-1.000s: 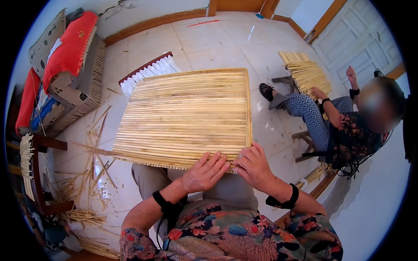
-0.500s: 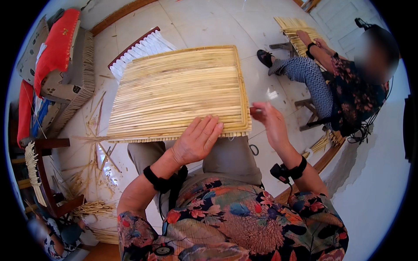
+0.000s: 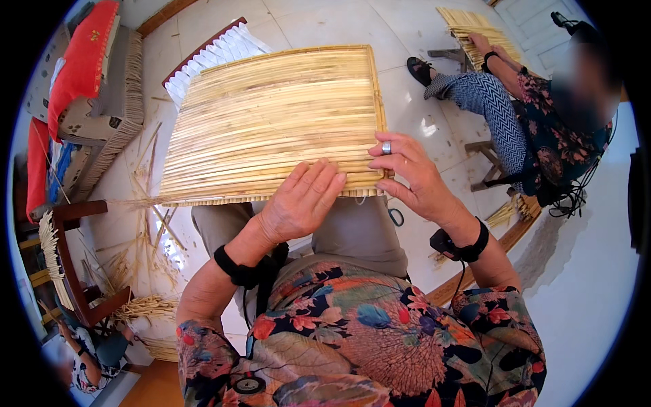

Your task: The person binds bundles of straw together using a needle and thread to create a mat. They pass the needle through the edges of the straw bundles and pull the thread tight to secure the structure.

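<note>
A flat mat of pale straw stalks (image 3: 271,115), with a bound border along its far and right edges, lies across my lap. My left hand (image 3: 303,197) rests flat near its front edge, fingers stretched over the stalks. At the mat's right edge my right hand (image 3: 415,178), with a ring on one finger, is bent round the border. A small dark reddish piece shows between its thumb and fingers; what it is I cannot make out. Beneath the mat's far left corner is a frame with a dark red bar and white strips (image 3: 213,57).
A dark loop like a scissors handle (image 3: 395,217) shows beside my right leg. Loose straw (image 3: 146,305) litters the floor at left, near a dark wooden frame (image 3: 85,305) and an armchair (image 3: 102,122). At right a seated co-worker (image 3: 542,129) handles another straw mat (image 3: 475,30).
My right hand has moved left from beside the mat onto its right border, close to the dark reddish piece. The left hand stays flat on the mat. Everything has shifted slightly in view.
</note>
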`<action>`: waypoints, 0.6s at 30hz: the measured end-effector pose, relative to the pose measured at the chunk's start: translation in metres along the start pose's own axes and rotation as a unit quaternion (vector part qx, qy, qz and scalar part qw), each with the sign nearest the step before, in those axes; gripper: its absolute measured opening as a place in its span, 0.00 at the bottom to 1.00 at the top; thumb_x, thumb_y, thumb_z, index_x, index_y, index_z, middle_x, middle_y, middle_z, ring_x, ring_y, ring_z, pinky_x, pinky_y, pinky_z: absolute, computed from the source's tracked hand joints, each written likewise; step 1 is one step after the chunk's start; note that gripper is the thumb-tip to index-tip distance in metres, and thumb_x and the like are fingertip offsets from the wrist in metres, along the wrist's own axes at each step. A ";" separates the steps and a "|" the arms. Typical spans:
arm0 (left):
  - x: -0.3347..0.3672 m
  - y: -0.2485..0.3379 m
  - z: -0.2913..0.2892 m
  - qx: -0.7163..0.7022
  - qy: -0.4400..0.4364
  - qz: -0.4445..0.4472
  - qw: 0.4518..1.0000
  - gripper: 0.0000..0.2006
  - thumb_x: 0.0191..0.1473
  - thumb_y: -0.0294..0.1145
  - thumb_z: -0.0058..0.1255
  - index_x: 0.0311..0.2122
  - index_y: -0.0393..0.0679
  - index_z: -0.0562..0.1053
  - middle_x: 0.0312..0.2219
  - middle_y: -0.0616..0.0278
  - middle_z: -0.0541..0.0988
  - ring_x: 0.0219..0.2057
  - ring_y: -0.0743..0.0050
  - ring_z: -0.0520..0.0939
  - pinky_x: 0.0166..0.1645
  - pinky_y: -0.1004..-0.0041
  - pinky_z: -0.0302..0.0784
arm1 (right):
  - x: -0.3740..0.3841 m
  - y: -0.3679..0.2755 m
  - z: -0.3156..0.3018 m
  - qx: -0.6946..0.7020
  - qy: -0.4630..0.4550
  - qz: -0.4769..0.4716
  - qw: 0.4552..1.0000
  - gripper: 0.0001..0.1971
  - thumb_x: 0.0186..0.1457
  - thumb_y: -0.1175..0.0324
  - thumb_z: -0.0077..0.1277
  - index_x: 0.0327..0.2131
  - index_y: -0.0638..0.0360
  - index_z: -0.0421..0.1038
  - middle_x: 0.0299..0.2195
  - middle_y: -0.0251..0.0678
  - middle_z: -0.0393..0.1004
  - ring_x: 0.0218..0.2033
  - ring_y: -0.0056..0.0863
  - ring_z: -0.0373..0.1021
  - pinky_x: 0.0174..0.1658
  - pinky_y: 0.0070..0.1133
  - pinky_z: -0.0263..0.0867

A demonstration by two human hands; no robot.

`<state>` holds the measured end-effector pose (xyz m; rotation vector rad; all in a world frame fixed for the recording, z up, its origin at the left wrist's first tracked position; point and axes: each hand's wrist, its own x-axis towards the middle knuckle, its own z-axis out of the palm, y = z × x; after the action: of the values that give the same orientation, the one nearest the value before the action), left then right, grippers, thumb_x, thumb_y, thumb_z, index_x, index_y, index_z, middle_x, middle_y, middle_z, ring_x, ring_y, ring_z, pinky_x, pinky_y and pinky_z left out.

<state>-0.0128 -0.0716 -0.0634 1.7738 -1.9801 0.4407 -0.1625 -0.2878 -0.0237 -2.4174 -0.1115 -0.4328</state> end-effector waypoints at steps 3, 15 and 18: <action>-0.001 -0.001 0.001 0.003 0.008 -0.005 1.000 0.22 0.50 0.24 0.50 0.52 0.32 0.70 0.49 0.47 0.75 0.52 0.52 0.77 0.56 0.58 0.71 | 0.006 -0.006 -0.004 -0.013 -0.034 0.001 0.999 0.15 0.46 0.68 0.62 0.39 0.55 0.72 0.42 0.35 0.72 0.56 0.42 0.63 0.60 0.38 0.55; -0.006 0.006 0.003 -0.020 0.024 -0.021 0.999 0.19 0.51 0.26 0.51 0.51 0.35 0.73 0.48 0.48 0.76 0.51 0.54 0.77 0.55 0.59 0.72 | 0.018 -0.019 -0.012 -0.048 -0.096 -0.007 0.994 0.11 0.45 0.71 0.61 0.32 0.57 0.70 0.36 0.37 0.69 0.51 0.41 0.65 0.59 0.39 0.55; -0.005 0.004 0.005 -0.007 0.041 -0.010 0.999 0.19 0.52 0.28 0.52 0.51 0.36 0.73 0.48 0.48 0.76 0.51 0.54 0.77 0.54 0.59 0.72 | 0.017 -0.016 -0.016 -0.070 -0.121 -0.035 0.990 0.12 0.44 0.72 0.62 0.32 0.57 0.69 0.35 0.36 0.68 0.52 0.40 0.64 0.60 0.41 0.54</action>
<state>-0.0174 -0.0697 -0.0699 1.7369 -1.9036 0.4841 -0.1545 -0.2857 0.0033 -2.6037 -0.2819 -0.1809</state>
